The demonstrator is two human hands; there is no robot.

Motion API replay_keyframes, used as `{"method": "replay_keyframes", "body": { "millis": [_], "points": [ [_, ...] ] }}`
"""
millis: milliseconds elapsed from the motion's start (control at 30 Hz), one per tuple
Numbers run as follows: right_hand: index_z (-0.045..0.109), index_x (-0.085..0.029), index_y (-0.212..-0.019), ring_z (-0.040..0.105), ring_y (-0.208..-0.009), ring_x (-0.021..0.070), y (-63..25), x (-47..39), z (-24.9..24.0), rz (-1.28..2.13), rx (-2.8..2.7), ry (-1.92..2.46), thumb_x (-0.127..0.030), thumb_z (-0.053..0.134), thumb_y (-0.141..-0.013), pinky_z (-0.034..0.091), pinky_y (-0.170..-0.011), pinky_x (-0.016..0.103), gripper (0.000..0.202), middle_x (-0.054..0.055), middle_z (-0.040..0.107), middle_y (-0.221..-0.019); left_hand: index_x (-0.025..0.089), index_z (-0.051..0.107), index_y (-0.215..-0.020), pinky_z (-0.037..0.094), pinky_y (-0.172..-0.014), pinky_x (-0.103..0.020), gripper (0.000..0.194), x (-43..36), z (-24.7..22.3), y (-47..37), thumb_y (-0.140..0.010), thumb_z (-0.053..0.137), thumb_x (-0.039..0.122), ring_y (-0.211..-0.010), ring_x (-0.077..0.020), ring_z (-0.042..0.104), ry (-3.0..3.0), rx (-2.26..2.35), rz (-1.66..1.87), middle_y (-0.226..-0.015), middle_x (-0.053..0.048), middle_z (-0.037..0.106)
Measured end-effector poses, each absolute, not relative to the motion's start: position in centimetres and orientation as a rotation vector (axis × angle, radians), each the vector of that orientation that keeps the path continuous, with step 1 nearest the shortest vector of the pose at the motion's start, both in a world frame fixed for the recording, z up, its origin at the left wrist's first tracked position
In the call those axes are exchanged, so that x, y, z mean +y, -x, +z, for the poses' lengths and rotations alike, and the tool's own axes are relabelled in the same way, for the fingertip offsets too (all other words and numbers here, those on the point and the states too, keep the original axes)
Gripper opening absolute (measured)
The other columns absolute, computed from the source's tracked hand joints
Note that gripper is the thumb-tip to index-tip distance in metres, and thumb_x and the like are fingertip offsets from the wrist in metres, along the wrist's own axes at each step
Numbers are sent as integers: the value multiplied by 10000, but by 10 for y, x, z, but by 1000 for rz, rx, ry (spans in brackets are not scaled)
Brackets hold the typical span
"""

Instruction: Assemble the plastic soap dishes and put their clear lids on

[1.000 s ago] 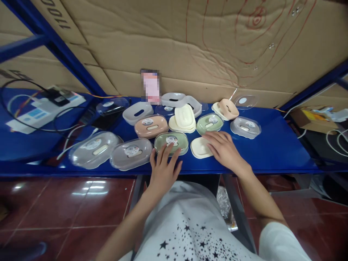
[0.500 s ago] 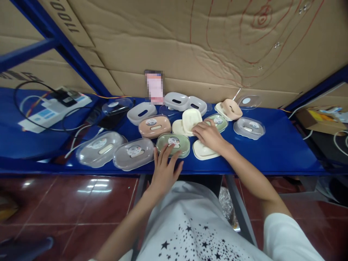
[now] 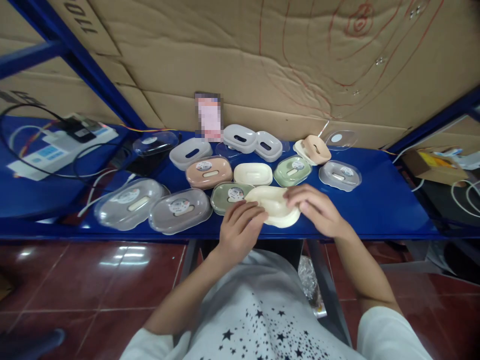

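Between my hands is a cream dish (image 3: 273, 202), tilted a little over another cream piece near the table's front edge. My left hand (image 3: 242, 227) grips its left end with bent fingers. At its right end my right hand (image 3: 317, 207) holds the rim between thumb and fingers. A green lidded box (image 3: 225, 196) lies just left, partly behind my left fingers. Behind the held dish sit a second cream dish (image 3: 253, 174) and another green lidded box (image 3: 293, 170).
Grey lidded boxes (image 3: 180, 210) stand at the left, a brown lidded box (image 3: 209, 172) behind them. Grey dishes (image 3: 240, 138) and a phone (image 3: 209, 117) are at the back. Another grey lidded box (image 3: 340, 175) stands right. A power strip (image 3: 56, 152) lies far left.
The upper cream dish has come off the one behind and moved toward the front edge with my right hand. My left hand has moved right from the green box onto this dish.
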State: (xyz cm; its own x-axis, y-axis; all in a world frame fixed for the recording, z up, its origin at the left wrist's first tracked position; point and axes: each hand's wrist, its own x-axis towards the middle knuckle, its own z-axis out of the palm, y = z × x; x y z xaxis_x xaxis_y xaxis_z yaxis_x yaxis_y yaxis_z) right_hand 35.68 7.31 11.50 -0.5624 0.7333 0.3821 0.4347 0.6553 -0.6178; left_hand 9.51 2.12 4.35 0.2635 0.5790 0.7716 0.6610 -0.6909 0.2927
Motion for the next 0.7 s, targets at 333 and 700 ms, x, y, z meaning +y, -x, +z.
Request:
{"method": "replay_keyframes", "body": {
  "millis": [333, 700],
  "points": [
    [762, -99, -1204, 658, -1240, 377, -293, 245, 89, -127, -2613, 1545, -226, 543, -1041, 360, -1109, 547, 301, 216, 766, -1259, 231, 724, -1194, 588, -930, -352, 252, -26, 18, -96, -977, 704, 106, -961, -174, 756, 2670, -770, -1193, -997, -20, 799],
    [646, -127, -1354, 611, -1303, 302, -327, 225, 104, -66, -2490, 1517, -337, 396, -1133, 365, -1158, 500, 394, 154, 659, -1413, 185, 659, -1331, 536, -1048, -425, 310, -6, 6, -133, -1037, 596, 108, -1138, -251, 705, 2866, -1029, -811, -1200, -94, 757]
  ]
}}
